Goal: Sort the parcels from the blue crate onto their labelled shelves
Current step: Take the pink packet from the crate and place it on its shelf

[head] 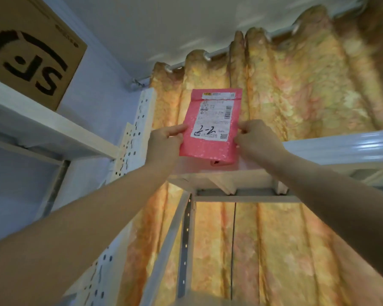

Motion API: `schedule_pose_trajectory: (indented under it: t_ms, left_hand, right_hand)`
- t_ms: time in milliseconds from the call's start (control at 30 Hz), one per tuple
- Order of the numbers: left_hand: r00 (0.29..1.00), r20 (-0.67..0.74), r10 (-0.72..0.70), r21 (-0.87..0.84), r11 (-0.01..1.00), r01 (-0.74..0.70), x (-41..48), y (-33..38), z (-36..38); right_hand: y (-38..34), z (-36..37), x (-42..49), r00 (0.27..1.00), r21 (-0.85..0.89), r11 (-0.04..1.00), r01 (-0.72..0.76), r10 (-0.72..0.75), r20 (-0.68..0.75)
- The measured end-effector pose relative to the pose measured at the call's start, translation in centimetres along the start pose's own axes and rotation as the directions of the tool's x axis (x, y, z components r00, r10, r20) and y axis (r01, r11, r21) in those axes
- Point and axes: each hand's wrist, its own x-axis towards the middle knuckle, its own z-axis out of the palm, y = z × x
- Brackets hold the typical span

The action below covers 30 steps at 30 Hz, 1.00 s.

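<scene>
**packrat_88:** Where's the parcel [210, 129] at here? The crate isn't in shot.

**shelfie:** Up high, standing upright over the front lip of the top shelf [341, 146] on the right rack. The left hand [164, 142] pinches its left edge and the right hand [255, 138] pinches the right one, fingers clamped on it both sides. Can't tell if the bottom edge touches the shelf or hangs just above it.

**packrat_88:** Why hold it face-on like that?

**shelfie:** Guessing it's so the label can be read. There's a scrawl on it that looks like "2-2", so the person's probably checking it against the shelf. Gripping only the edges leaves the writing uncovered too.

**packrat_88:** Room to work?

**shelfie:** Plenty, I'd say. Nothing else shows on that shelf from below. The curtain [296, 85] hangs close behind, so a parcel pushed too far could slip off the back. The box [31, 58] sits on the other rack to the left, well apart. The front lip is the main edge to clear.
</scene>
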Motion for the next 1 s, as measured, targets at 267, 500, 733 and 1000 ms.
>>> schedule_pose_trajectory:
  t_ms: [267,500,733,1000]
  left_hand:
    - [0.99,0.138,-0.024,0.099,0.995,0.011,6.3,-1.2,0.6]
    - [0.97,0.191,-0.148,0.174,0.978,0.115,7.1,-3.6,3.1]
    - [0.876,0.373,-0.306,0.443,0.888,0.122,7.8,-3.1,2.4]
    - [0.843,0.404,-0.355,0.592,0.804,0.055,8.0,-3.3,2.5]
  right_hand:
    - [0.2,1.0,6.9,0.999,-0.115,0.993,-0.033,0.035,0.01]
    - [2.3,0.5,8.0,0.98,-0.235,0.963,-0.131,0.162,0.114]
    - [1.9,-0.7,7.4,0.888,-0.735,0.678,0.027,0.321,0.329]
    - [1.3,-0.6,6.5,0.88,-0.727,0.686,0.022,0.332,0.339]
